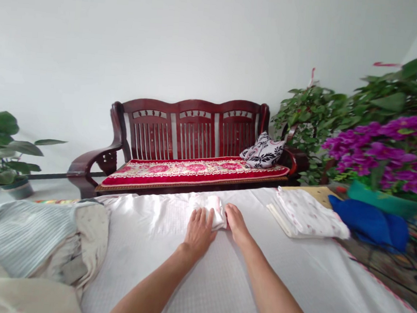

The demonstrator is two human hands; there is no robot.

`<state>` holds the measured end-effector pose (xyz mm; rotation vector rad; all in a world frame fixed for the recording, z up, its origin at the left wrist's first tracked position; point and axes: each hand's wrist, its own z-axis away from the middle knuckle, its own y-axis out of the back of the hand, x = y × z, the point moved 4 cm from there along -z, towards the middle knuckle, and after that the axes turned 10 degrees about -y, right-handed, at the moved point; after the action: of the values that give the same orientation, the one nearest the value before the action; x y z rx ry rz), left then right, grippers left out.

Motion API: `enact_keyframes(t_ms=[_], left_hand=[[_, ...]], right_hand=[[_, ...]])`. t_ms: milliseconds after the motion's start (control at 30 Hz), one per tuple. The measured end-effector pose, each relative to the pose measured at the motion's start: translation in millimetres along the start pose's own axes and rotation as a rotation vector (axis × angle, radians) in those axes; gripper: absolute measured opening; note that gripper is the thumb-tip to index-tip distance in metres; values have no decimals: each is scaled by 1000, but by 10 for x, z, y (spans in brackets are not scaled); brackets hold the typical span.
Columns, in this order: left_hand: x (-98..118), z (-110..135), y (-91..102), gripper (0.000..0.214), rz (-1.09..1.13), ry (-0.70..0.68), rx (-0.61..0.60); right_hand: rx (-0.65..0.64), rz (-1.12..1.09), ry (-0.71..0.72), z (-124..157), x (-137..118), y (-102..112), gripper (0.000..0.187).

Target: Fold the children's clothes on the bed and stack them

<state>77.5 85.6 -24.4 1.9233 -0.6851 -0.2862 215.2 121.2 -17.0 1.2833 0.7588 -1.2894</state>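
Observation:
A small folded white garment [220,207] with faint pink marks lies near the far edge of the white sheet [216,279]. My left hand [200,231] rests flat on its near left part, fingers stretched forward. At the garment's right edge, my right hand [236,223] has its fingers bent and closed on the fabric. Part of the cloth under my left palm is hidden.
Loose clothes [37,239] are heaped at the left. On the right lie folded white printed clothes [307,214], a blue cloth item [374,225] and purple flowers in a teal pot [383,198]. Beyond the sheet stands a dark red wooden bench [194,109].

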Motion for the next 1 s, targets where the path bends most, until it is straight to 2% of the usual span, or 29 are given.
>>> enact_keyframes(t_ms=[67,133,200,267,333,400,467,500,567,633,700,867,933,1000], left_hand=[[-14,-15,57,67,85,21,52],[-63,-32,161,63,208,70,106],[-152,-47,303,55,357,178,168],[-264,-46,473,45,501,342,256],[-359,-25,649,33,647,482,381],[-425,13,774,26,883,565,508],[-472,80,789,27,1194,662,581],[-491,129,753,26,1341,740,588],[-513,264,619,20,1546,959,523],[-523,421,482,15,1629,1162,405],[-521,548,401,19,1712,1248,274],[-518,671,468,49,1965,1075,82],[-530,694,480,48,1966,1052,50],[-541,706,445,34,1942,1059,66]], right_hand=[[-39,-124,-32,32,-45,-24,44],[-116,-347,-75,95,-123,-50,36],[-239,-581,-83,174,-236,-89,37],[-309,-690,-28,243,-353,-109,45],[-237,-676,64,274,-426,-85,52],[-91,-606,146,275,-438,-37,58],[-28,-513,153,257,-385,-25,66],[-49,-464,114,242,-332,-44,71],[-166,-364,-29,219,-182,-122,80],[-267,-269,-142,215,-28,-205,84],[-292,-206,-167,205,78,-260,83],[-209,-186,-122,147,152,-297,77],[-196,-194,-102,136,147,-299,75],[-194,-198,-86,135,147,-303,76]])
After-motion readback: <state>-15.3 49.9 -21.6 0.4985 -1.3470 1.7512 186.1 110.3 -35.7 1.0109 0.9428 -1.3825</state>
